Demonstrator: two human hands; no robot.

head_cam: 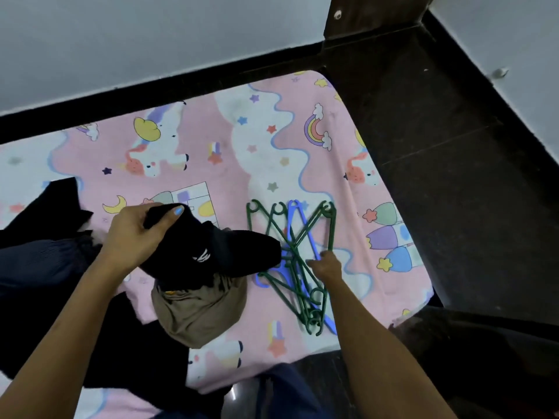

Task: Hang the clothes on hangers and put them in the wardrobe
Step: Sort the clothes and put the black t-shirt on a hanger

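So from the head cam, everything sat relative to the tangled pile of green and blue plastic hangers on the pink unicorn-print bedsheet. Nearest to me, on the near-left side of that pile, was a crumpled tan cotton garment, and further left a heap of dark clothes spilling toward the frame edge.

My left hand was just left of the pile, fingers and thumb curled round a bunched black garment with a small white logo. It was lifted over the tan one, and its loose end drooped onto the left edge of the hangers. My right hand was right on the pile, at its right-middle, fingertips touching one of the green hangers. I honestly couldn't tell whether the fingers had closed on it or were just resting there, since they pointed away from the camera.

My take on doing this step well: the hangers looked hooked through each other, so I'd pick the topmost green one by its shoulder, not the hook, and slide it out sideways instead of yanking up, or the whole bundle comes along. I'd also get the black fabric clear of the pile first so it doesn't snag.

Beyond the pile was more sheet, then the dark bed frame and the pale wall. No wardrobe in view.
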